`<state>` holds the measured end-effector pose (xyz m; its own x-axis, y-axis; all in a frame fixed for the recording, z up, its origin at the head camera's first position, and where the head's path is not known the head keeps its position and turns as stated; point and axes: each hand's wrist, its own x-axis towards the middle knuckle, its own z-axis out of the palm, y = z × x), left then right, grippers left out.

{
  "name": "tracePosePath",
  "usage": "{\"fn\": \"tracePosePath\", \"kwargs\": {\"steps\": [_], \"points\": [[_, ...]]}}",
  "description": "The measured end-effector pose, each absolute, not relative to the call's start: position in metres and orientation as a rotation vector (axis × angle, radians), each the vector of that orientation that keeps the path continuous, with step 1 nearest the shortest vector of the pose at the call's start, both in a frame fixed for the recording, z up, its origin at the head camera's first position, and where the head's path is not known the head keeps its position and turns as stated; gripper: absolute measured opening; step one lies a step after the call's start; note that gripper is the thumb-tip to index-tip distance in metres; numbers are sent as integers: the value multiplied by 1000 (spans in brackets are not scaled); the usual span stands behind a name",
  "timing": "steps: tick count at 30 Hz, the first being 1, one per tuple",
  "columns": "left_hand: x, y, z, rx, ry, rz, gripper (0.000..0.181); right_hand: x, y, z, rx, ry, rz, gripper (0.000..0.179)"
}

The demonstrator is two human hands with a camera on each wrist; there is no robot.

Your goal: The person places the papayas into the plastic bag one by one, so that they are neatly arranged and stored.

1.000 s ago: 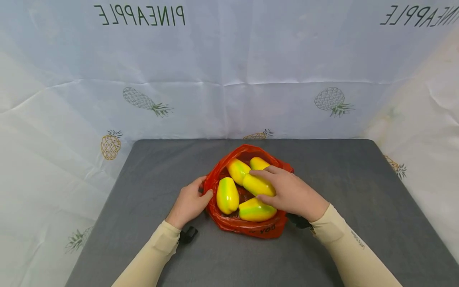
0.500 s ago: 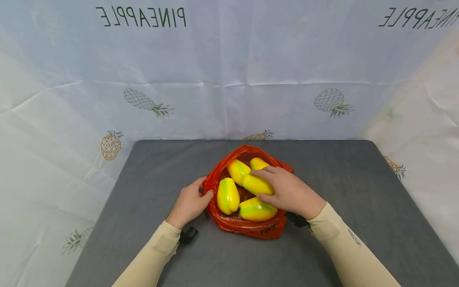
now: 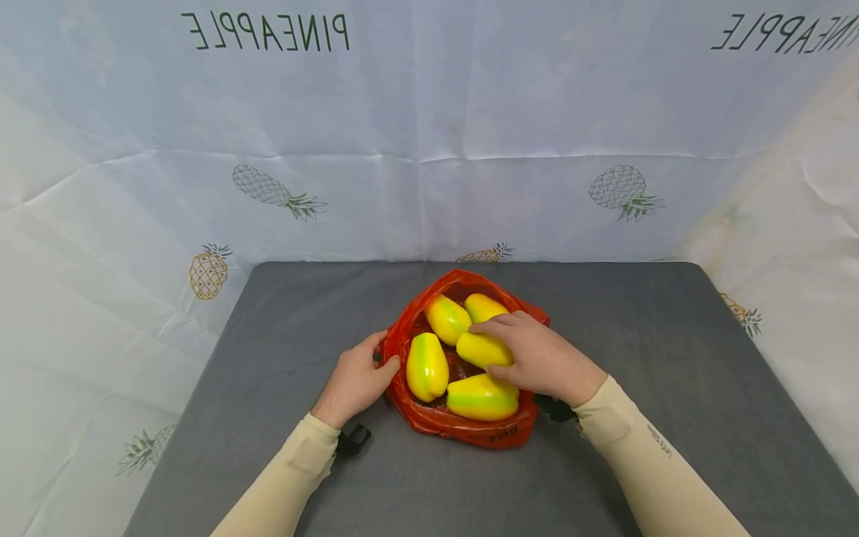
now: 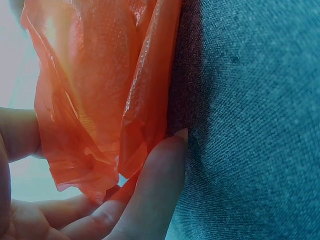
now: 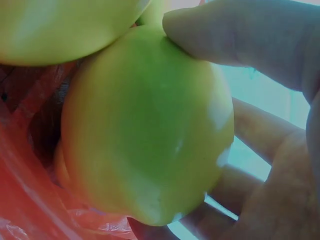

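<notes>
An orange-red plastic bag stands with its mouth open in the middle of the table, several yellow-green papayas inside. My left hand pinches the bag's left rim between thumb and fingers; the left wrist view shows the thin plastic between them. Over the bag's right side, my right hand curls thumb and fingers round a papaya, which fills the right wrist view as a glossy green-yellow fruit. Its right end is hidden under the hand. Another papaya lies just in front, and one lies at the left.
The grey table extends around the bag on all sides. A white cloth printed with pineapples hangs behind it and along both sides. Two more papayas lie at the back of the bag, one at the back left.
The papaya in my right hand has shifted slightly, and the one in front of it has rolled a little toward me. My left hand keeps its hold on the rim.
</notes>
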<state>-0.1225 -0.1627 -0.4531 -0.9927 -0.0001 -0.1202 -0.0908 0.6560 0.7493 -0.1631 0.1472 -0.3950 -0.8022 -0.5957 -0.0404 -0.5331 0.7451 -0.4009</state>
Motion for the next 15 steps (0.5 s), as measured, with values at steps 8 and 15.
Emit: {"fn": "tracePosePath", "kwargs": {"steps": [8,15], "points": [[-122,-162,-453,-80,2750,1262,56,-161,147,-397,-855,2804,-552,59],[-122,-162,-453,-72,2759,1259,56,-161,147,-400,-826,2808,-555,60]]}}
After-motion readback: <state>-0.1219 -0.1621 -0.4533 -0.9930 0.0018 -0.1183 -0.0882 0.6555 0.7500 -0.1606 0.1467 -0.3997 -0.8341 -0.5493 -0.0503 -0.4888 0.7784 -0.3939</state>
